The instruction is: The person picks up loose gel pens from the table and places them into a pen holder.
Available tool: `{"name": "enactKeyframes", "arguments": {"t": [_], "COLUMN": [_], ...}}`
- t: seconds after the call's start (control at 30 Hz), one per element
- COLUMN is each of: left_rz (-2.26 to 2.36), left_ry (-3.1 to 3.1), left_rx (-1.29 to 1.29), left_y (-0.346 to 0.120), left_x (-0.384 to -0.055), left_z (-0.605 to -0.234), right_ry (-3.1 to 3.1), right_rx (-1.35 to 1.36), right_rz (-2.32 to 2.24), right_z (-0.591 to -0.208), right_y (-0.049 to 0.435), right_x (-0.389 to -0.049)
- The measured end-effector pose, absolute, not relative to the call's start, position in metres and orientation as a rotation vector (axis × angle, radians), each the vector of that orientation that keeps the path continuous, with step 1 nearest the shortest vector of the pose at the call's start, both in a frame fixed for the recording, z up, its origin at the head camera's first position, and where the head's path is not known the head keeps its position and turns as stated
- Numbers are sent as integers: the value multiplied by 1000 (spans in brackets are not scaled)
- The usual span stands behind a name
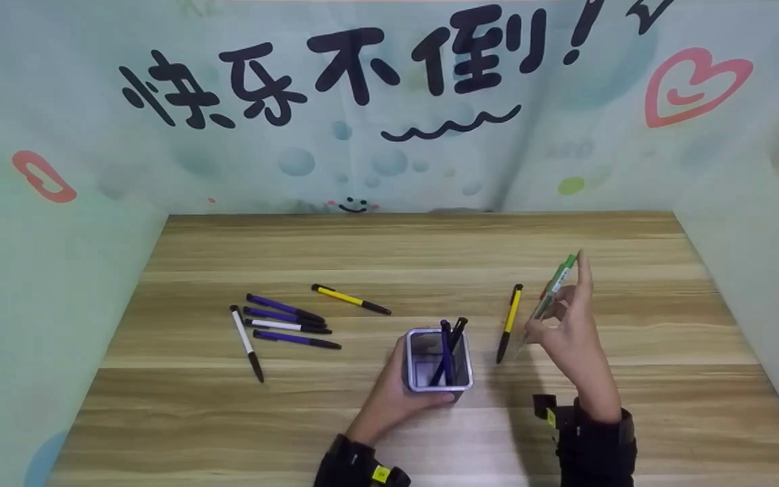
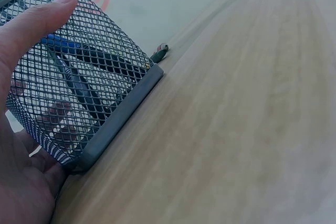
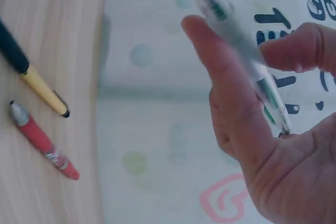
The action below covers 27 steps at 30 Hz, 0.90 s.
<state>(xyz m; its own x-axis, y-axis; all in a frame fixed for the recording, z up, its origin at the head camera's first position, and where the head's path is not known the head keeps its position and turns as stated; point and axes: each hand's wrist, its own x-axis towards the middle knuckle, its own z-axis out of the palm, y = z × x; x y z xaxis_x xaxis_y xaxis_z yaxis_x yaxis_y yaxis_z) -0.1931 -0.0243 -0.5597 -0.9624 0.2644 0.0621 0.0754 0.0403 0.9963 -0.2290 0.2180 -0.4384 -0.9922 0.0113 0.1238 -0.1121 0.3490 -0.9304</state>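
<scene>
My left hand grips a square mesh pen holder around its side. In the left wrist view, the thumb lies across the mesh wall and the holder's base edge is close to the tabletop. A blue pen and a black-topped pen lean inside it. To the right, my right hand pinches a clear and green pen, held slanted above the table. A yellow and black pen lies just left of that hand. Beside it lies a red pen, mostly hidden in the head view.
On the left lie several blue pens and white pens, all with black ends. Another yellow and black pen lies behind the holder. A printed backdrop rises along the wooden table's back and sides.
</scene>
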Motion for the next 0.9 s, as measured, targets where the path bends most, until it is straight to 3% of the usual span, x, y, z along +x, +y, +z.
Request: {"name": "enactKeyframes", "arguments": {"t": [0.9], "left_rz": [2064], "left_ry": [2173], "left_rx": [404], "left_y": [-24], "left_x": [-194], "left_z": [-559], "right_ry": [-1873], "right_rx": [551], "right_rz": [2114], "right_z": [-411], "right_y": [178], "right_x": [-196]}}
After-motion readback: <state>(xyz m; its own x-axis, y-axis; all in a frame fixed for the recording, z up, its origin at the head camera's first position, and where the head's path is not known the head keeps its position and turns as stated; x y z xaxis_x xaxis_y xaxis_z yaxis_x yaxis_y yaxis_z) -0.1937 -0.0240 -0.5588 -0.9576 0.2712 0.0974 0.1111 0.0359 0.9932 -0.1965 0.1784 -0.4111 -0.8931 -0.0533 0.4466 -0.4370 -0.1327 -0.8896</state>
